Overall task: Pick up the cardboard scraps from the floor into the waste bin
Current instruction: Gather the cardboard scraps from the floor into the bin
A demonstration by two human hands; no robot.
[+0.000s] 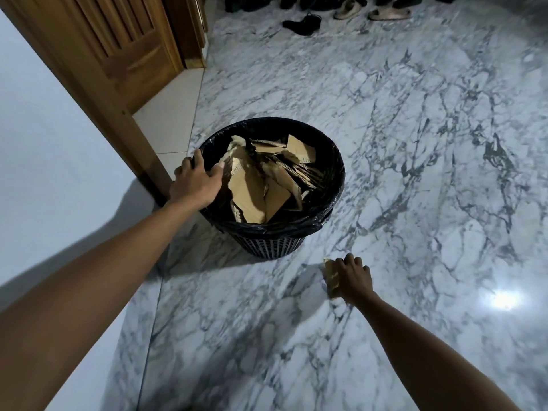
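A black mesh waste bin (332, 161) with a black liner stands on the marble floor, filled with several torn brown cardboard pieces (252, 191). My left hand (195, 182) grips the bin's left rim, fingers curled over the edge. Low on the floor in front of the bin, my right hand (354, 278) holds a small brown cardboard scrap (331, 274), fingers curled round it. Most of that scrap is hidden under the hand.
A white wall (44, 173) and a wooden door frame (118, 93) stand just left of the bin. Shoes and sandals (350, 10) line the far edge of the floor. The grey-veined marble floor (415, 143) stretches to the right and front.
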